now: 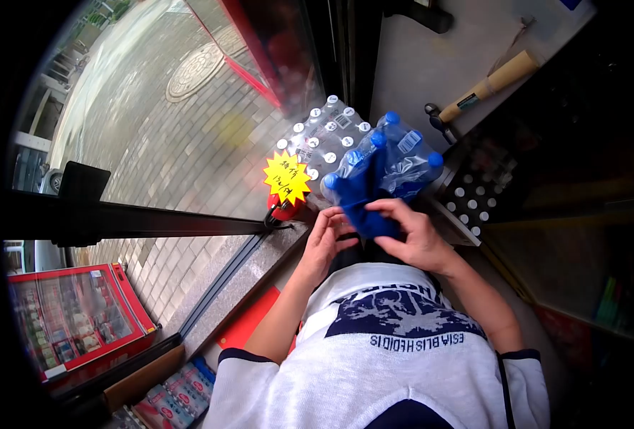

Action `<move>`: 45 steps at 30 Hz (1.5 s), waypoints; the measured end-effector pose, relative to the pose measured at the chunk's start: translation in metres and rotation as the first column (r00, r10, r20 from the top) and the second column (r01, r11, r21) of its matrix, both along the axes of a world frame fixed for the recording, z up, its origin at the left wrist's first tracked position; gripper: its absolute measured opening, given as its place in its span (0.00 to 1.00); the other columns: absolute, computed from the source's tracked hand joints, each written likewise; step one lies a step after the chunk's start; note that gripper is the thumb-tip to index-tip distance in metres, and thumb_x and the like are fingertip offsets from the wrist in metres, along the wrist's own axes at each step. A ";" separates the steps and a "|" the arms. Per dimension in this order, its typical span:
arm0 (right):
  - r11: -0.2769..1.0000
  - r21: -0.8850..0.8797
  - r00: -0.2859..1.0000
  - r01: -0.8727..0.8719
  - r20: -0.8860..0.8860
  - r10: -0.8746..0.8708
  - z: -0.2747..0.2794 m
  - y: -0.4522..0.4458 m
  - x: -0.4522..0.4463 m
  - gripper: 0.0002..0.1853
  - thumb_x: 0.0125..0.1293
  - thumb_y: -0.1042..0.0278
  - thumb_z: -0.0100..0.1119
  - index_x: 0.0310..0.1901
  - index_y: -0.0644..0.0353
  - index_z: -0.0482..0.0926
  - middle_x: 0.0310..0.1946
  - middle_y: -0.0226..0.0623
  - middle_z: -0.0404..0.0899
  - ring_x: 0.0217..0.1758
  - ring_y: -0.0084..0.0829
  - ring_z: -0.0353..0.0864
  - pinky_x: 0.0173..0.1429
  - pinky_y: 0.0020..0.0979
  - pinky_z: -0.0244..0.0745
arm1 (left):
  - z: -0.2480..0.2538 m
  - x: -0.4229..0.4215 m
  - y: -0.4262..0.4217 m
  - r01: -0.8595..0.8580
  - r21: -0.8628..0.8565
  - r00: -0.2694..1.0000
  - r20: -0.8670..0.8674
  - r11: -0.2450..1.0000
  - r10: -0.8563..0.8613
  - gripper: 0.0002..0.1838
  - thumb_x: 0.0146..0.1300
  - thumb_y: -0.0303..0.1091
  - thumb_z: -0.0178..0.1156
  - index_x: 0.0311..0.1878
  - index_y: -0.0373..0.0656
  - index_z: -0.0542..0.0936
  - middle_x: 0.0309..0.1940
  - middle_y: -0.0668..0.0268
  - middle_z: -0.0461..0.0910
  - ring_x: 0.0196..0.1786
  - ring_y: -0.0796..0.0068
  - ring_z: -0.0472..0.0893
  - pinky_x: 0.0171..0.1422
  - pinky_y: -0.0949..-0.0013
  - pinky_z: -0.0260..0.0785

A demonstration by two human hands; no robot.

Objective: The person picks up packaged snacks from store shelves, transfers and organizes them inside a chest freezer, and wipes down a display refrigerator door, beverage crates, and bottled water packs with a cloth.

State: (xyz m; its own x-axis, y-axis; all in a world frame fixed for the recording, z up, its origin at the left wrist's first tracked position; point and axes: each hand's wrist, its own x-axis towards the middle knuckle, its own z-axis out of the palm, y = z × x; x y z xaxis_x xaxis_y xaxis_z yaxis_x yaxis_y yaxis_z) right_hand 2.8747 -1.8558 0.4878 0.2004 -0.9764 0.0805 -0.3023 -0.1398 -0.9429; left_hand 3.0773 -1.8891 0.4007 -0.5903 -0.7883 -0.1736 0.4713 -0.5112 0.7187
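A blue cloth hangs bunched in front of my body. My right hand grips its right side between thumb and fingers. Close to the cloth's left edge is my left hand, its fingers curled and apart with nothing visible between them. Just beyond the cloth stand large bottles with blue caps in plastic wrap. Behind and left of these is a wrapped pack of white-capped bottles. A yellow star-shaped sign with handwriting is in front of that pack.
A glass door with a dark frame bar lies left, paving beyond it. A red display case stands at lower left, near packed goods. At upper right, a wooden-handled tool rests on a white surface. More white-capped bottles are at right.
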 end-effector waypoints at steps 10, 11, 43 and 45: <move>0.934 -0.353 0.787 -0.055 -0.590 -0.177 -0.076 -0.051 0.014 0.36 0.53 0.71 0.61 0.65 0.59 0.59 0.63 0.50 0.57 0.61 0.48 0.61 0.63 0.41 0.59 | -0.040 -0.008 -0.041 -0.459 -0.684 0.536 0.296 0.567 0.791 0.16 0.59 0.22 0.54 0.50 0.43 0.67 0.43 0.65 0.69 0.46 0.76 0.71 0.52 0.72 0.64; 0.940 -0.337 0.756 -0.049 -0.627 -0.185 -0.091 -0.052 0.010 0.37 0.53 0.70 0.61 0.66 0.59 0.57 0.63 0.51 0.57 0.61 0.48 0.61 0.63 0.42 0.59 | -0.058 -0.019 -0.040 -0.357 -0.737 0.548 0.334 0.575 0.767 0.18 0.55 0.19 0.54 0.49 0.42 0.67 0.45 0.62 0.67 0.48 0.71 0.70 0.54 0.70 0.63; 0.832 -0.554 0.775 0.038 -0.509 -0.374 -0.116 -0.051 -0.003 0.22 0.48 0.70 0.67 0.46 0.56 0.73 0.34 0.36 0.68 0.41 0.36 0.69 0.46 0.34 0.59 | -0.089 -0.026 -0.143 0.171 -0.392 0.803 0.587 0.904 0.102 0.16 0.65 0.29 0.52 0.56 0.41 0.71 0.47 0.70 0.74 0.50 0.80 0.70 0.57 0.75 0.61; 0.836 -0.547 0.774 0.048 -0.509 -0.377 -0.116 -0.051 -0.003 0.21 0.48 0.70 0.67 0.46 0.55 0.73 0.34 0.36 0.68 0.41 0.35 0.69 0.46 0.34 0.59 | -0.099 -0.020 -0.145 0.224 -0.385 0.771 0.632 0.895 0.079 0.16 0.65 0.28 0.52 0.56 0.41 0.71 0.44 0.71 0.75 0.47 0.80 0.71 0.55 0.76 0.63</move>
